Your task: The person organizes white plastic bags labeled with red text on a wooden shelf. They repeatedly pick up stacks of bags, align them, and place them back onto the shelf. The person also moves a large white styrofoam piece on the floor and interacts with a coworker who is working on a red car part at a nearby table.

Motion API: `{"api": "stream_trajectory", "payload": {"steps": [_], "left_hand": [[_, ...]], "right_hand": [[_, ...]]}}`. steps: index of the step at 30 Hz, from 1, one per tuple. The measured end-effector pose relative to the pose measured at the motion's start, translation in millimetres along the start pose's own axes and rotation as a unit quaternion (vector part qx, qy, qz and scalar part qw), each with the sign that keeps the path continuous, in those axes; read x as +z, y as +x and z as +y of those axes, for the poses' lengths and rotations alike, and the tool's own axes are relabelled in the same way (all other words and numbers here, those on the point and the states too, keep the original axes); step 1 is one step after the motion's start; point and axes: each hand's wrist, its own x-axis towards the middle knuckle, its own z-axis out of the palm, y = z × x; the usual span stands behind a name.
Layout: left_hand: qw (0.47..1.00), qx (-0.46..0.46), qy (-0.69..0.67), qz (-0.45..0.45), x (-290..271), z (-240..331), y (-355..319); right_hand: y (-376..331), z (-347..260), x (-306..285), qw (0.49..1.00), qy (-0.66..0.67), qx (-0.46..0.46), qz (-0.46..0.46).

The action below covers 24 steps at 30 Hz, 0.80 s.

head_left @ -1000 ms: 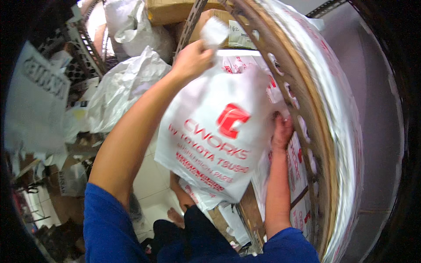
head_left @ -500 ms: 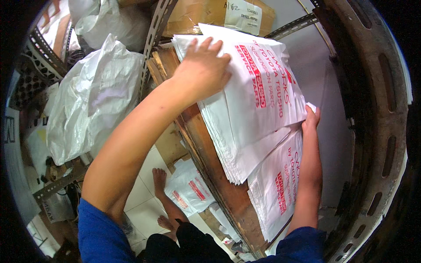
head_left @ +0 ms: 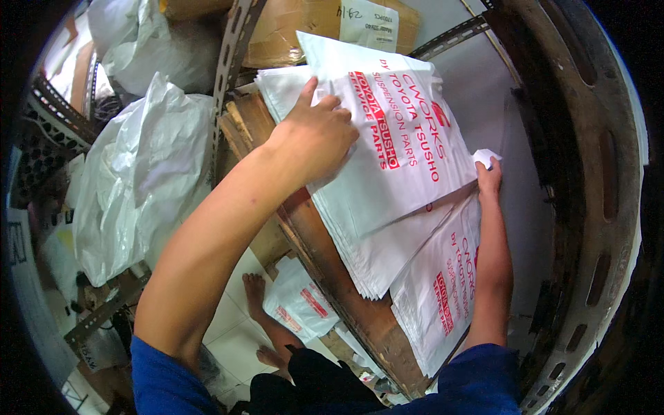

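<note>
A stack of white plastic bags with red print [head_left: 408, 159] lies on a wooden shelf [head_left: 325, 256]. My left hand [head_left: 315, 135] rests on the stack's left side, its fingers curled into the top bag. At the stack's right edge my right hand [head_left: 488, 176] pinches a white bag corner that sticks up above the fingers. A second pile of the same bags [head_left: 443, 290] lies nearer to me, partly under the first stack and beside my right forearm.
Large crumpled white plastic sacks [head_left: 138, 173] fill the left side. A slotted metal upright [head_left: 232, 62] and a cardboard box [head_left: 290, 31] stand behind the stack. One printed bag [head_left: 301, 301] lies on the tiled floor by my bare feet [head_left: 256, 290]. A rusty slotted frame [head_left: 588, 207] curves along the right.
A second ago my left hand held a bag up by its top. That bag now lies flat on the stack, with both hands at its edges.
</note>
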Motion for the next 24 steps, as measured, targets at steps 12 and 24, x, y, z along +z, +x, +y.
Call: {"api": "stream_trajectory", "payload": {"steps": [12,24], "left_hand": [[0.994,0.041,-0.07,0.074,-10,22,-22],[0.994,0.005,-0.084,0.069,-4,23,-33]], "right_hand": [[76,-128,85,0.95,-0.035,-0.22,-0.22],[140,-123,91,0.993,0.032,-0.076,-0.08]]}}
